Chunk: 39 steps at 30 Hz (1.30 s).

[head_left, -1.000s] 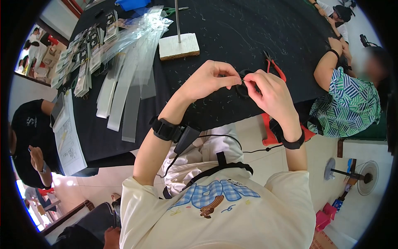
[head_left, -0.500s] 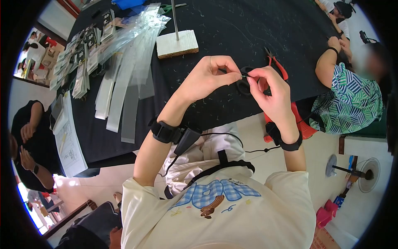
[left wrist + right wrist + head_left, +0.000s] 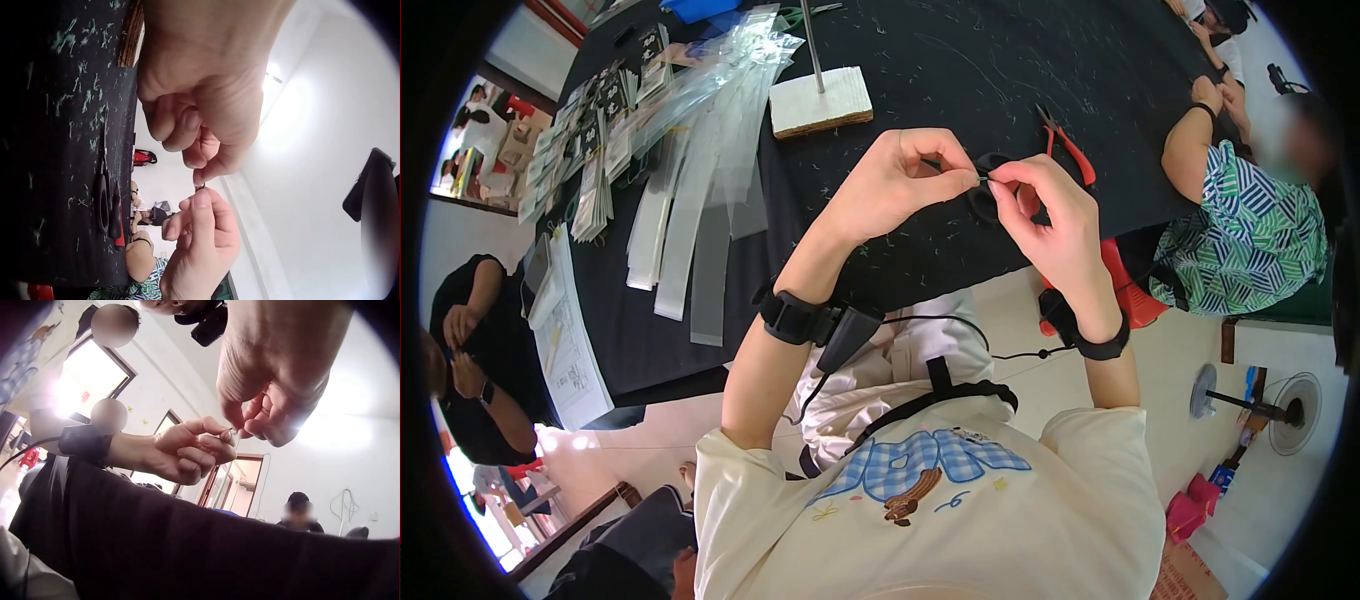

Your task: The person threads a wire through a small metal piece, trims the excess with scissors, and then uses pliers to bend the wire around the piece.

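Observation:
Above the black cloth my left hand (image 3: 890, 195) and right hand (image 3: 1055, 215) meet, thumb and forefinger of each pinching a tiny dark loop of thin cord or wire (image 3: 232, 431). Its exact kind cannot be told, as the fingertips hide most of it. In the left wrist view the loop (image 3: 199, 186) shows as a thin curve between the two sets of fingertips. Black-handled scissors (image 3: 103, 203) lie on the cloth just beyond the hands, partly covered by them in the head view. Red-handled pliers (image 3: 1072, 155) rest to their right.
A metal rod rises from a white block (image 3: 822, 103). Clear plastic sleeves (image 3: 710, 190) and stacks of printed packets (image 3: 605, 150) fill the table's left side. Green thread scraps (image 3: 81, 94) litter the black cloth (image 3: 960, 60). Another person (image 3: 1240, 230) sits at the right.
Both hands have risen slightly in the head view and remain together at the small loop. The right hand's fingers have shifted their pinch. The person at left has brought both hands together.

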Tool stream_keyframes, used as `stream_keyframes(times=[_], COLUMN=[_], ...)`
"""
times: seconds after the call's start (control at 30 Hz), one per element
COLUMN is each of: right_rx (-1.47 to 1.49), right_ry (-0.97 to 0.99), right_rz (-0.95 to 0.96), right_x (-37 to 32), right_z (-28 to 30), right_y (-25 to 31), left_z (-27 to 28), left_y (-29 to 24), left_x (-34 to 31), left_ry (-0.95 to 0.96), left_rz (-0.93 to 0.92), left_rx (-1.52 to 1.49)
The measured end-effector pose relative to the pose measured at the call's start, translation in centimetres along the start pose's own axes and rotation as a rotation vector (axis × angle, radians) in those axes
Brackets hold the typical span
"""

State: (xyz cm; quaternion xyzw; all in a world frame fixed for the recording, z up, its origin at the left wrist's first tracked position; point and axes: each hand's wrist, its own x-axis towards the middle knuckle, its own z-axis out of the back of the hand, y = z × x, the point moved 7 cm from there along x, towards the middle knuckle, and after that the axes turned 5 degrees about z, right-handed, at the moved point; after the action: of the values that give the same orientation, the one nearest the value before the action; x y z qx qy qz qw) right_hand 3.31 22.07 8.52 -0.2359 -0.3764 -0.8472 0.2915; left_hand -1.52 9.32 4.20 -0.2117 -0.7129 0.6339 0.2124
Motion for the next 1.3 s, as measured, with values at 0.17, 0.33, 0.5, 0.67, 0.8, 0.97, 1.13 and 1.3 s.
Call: stream_keyframes(times=[0.17, 0.33, 0.5, 0.67, 0.8, 0.97, 1.13, 1.3], right_rx=[-0.019, -0.038, -0.029, -0.018, -0.021, -0.199, -0.187, -0.095], right_ry=[-0.003, 0.000, 0.012, 0.038, 0.045, 0.036, 0.014, -0.238], right_rz=[0.023, 0.051, 0.065, 0.066, 0.066, 0.189, 0.482, 0.578], right_x=[0.0, 0.1, 0.1, 0.1, 0.1, 0.5, 0.4, 0.4], right_z=[-0.1, -0.3, -0.5, -0.7, -0.9, -0.5, 0.9, 2.3], right_y=[0.0, 0.2, 0.2, 0.3, 0.2, 2.8, 12.7, 17.6], left_z=[0.0, 0.1, 0.1, 0.1, 0.1, 0.5, 0.7, 0.9], left_y=[0.0, 0.3, 0.4, 0.6, 0.8, 1.1, 0.6, -0.1], left_x=[0.0, 0.1, 0.2, 0.2, 0.2, 0.5, 0.4, 0.0], left_ry=[0.002, 0.007, 0.004, 0.000, 0.003, -0.037, -0.090, -0.130], left_rz=[0.000, -0.001, -0.011, 0.001, 0.016, -0.016, -0.056, -0.129], left_rx=[0.000, 0.007, 0.028, 0.053, 0.060, 0.077, 0.056, 0.085])
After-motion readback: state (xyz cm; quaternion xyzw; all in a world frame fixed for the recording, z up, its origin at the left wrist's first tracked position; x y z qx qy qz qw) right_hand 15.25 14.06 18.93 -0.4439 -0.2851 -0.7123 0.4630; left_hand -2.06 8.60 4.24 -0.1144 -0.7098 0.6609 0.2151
